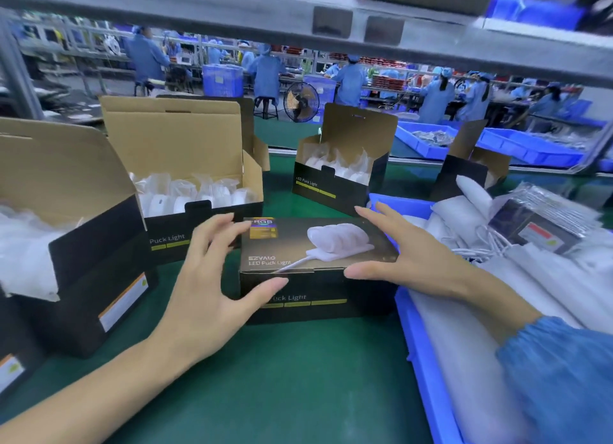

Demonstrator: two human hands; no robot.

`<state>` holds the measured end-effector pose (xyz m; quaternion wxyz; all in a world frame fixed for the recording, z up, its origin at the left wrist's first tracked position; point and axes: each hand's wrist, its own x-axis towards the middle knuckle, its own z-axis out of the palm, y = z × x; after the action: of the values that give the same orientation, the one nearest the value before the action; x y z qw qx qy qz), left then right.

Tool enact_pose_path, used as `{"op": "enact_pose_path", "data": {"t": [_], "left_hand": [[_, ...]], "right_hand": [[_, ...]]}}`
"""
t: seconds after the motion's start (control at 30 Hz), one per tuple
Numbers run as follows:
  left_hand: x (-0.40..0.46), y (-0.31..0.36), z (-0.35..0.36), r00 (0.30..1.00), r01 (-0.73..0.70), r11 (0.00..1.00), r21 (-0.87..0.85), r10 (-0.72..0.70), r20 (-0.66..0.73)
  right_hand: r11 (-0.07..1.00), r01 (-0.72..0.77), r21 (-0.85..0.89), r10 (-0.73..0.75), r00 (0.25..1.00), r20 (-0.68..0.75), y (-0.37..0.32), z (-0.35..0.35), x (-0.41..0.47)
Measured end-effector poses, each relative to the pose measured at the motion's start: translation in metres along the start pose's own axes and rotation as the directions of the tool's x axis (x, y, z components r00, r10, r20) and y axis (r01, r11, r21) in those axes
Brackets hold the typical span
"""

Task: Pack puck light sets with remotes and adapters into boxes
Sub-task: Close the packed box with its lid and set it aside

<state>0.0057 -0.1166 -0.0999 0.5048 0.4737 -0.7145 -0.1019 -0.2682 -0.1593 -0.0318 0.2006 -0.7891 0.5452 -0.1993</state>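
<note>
- The shut box (pixel 315 264) sits between my hands.
- My left hand (pixel 212 277) and right hand (pixel 408 254) are open, fingers touching its sides.
- I think it's packed; next I must grip it and move it away.

Factory packing line: rows of workers in blue coats (pixel 267 73) at benches, blue bins (pixel 527 146), open boxes (pixel 185 165) on green counter (pixel 298 377).

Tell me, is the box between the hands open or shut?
Shut. The box lies with its printed lid flat and closed, nothing inside showing. The open boxes behind it have lids standing up and white lights visible.
</note>
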Motion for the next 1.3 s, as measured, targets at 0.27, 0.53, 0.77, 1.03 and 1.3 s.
{"op": "enact_pose_path", "data": {"t": [0.27, 0.53, 0.77, 1.03, 1.3], "left_hand": [[0.006, -0.012, 0.001, 0.953, 0.276, 0.918, -0.284, -0.222, 0.207], [0.015, -0.022, -0.025, 0.944, 0.081, 0.992, -0.094, -0.046, 0.326], [0.009, 0.001, 0.019, 0.974, -0.156, 0.98, 0.125, 0.131, 0.185], [0.069, -0.01, 0.074, 0.989, -0.019, 0.975, 0.223, -0.014, 0.144], [0.131, -0.011, 0.126, 0.986, -0.035, 0.813, 0.582, -0.067, 0.152]], "right_hand": [[0.999, 0.044, -0.022, -0.042, 0.993, 0.109, 0.02, -0.004, 0.007], [0.999, -0.009, 0.04, 0.017, 0.977, -0.213, 0.026, -0.002, 0.011], [0.929, -0.061, 0.365, 0.151, 0.963, -0.224, 0.017, 0.014, 0.02], [0.928, -0.002, 0.372, 0.097, 0.967, -0.235, 0.009, 0.019, 0.013], [0.975, -0.004, 0.221, 0.058, 0.969, -0.24, 0.009, 0.022, 0.013]]}}
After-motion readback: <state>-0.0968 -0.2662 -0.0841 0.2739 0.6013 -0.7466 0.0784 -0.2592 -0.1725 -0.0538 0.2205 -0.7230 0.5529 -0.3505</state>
